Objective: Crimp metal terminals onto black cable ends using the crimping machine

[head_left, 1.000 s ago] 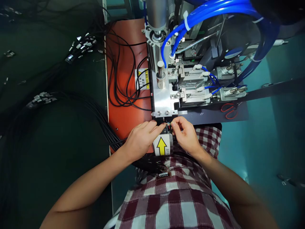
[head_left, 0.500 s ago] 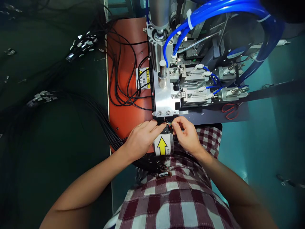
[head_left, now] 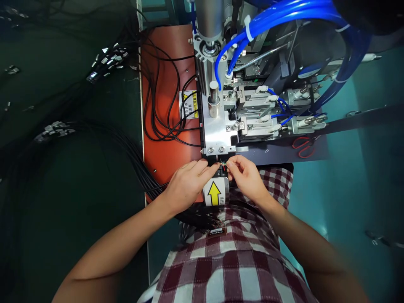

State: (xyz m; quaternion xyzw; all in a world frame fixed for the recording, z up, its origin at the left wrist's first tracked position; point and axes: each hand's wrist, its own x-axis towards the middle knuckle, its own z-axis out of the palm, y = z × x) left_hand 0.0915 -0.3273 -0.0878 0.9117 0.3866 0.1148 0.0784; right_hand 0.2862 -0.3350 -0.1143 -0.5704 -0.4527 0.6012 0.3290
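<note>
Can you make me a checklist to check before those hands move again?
1. Right hand at the thin wires: ok, fingers pinched there.
2. Left hand gripping them too: cannot tell; its fingertips are close by.
3. Wires lined up: cannot tell, too small.
4. Arrow label uncovered: ok, the yellow arrow shows.
5. Red-handled scissors away from both hands: ok.
6. Black cables tidy: not ok, loosely looped over the orange plate.

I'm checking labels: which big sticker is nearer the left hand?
The yellow-arrow sticker, beside the left hand; the warning sticker lies farther up the orange panel.
</note>
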